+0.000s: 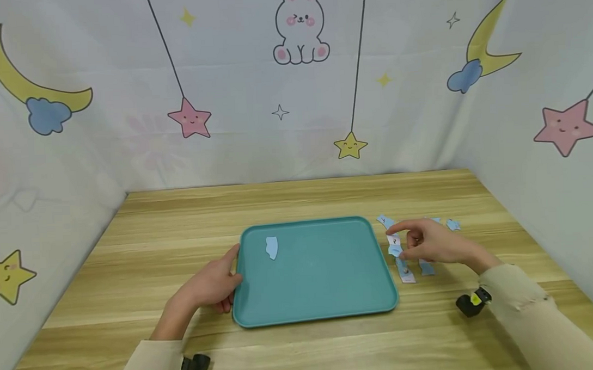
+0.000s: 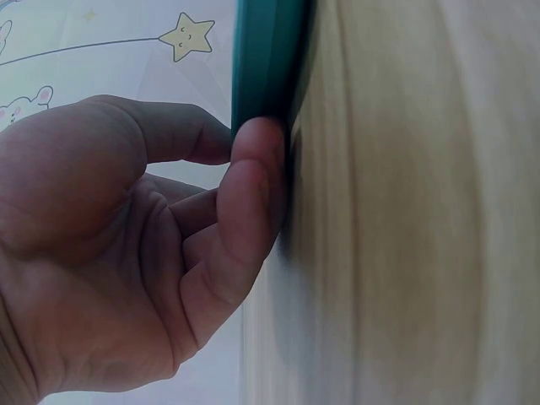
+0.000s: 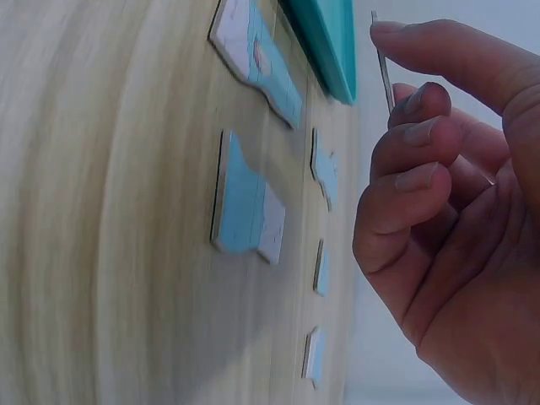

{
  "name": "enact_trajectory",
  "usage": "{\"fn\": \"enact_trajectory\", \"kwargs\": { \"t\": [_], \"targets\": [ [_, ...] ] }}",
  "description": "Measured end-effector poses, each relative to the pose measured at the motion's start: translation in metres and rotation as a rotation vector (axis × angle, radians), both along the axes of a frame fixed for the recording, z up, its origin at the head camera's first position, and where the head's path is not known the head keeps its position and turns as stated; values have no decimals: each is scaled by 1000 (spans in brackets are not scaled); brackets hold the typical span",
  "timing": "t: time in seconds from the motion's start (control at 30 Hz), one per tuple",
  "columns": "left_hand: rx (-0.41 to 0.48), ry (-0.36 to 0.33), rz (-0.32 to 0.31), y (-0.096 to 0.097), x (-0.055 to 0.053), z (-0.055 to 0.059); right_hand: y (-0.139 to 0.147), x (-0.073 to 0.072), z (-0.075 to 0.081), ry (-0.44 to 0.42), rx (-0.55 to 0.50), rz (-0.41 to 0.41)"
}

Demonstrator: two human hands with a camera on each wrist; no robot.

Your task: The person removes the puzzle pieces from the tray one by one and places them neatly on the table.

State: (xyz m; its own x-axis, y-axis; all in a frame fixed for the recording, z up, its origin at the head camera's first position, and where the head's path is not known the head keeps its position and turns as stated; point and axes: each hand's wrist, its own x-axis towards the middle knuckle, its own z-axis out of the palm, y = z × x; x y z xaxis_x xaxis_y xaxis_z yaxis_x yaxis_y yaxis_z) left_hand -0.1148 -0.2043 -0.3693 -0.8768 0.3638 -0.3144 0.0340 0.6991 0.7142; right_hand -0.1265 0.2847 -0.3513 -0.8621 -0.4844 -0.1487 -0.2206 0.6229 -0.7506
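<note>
My left hand grips the left edge of the teal tray, thumb on the rim and fingers against its side in the left wrist view. One light-blue puzzle piece lies in the tray's upper left. Just beyond the tray's right edge, my right hand pinches a blue-and-white puzzle piece between thumb and index finger. The right wrist view has this piece edge-on, raised off the table, with the other fingers curled below it. Another puzzle piece rests on the table close by.
More puzzle pieces lie around the right hand: one piece behind it, a small piece at the far right, and a piece partly under the hand. A printed cloth rises behind the wooden table and along both sides.
</note>
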Motion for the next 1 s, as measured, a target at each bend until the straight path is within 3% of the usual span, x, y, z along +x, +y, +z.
{"fn": "enact_trajectory", "kwargs": {
  "t": [1.0],
  "targets": [
    [16, 4, -11, -2, -1, -2, 68, 20, -7, -44, -10, -113]
  ]
}}
